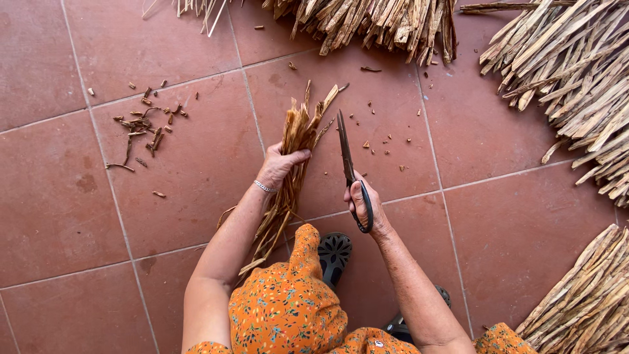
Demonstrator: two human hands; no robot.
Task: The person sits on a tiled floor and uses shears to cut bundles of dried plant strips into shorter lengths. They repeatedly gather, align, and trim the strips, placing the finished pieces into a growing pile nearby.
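Head view: left hand [278,165] grips fibrous strips [292,157], right hand [362,202] scissors [348,172].

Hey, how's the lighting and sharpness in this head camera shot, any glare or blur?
Head view: soft, even light, no glare on the tile floor; faint shadows only; left hand, bundle of strips and scissors look sharp; edges bow slightly.

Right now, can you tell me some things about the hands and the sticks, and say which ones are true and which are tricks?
1. The left hand grips a bundle of dry strips. True.
2. The right hand holds a hammer. False: it holds long dark scissors.
3. The scissors' blades are closed and point away from the person. True.
4. The floor is green grass. False: it is reddish-brown tile.
5. Small cut bits lie on the tiles left of the bundle. True.
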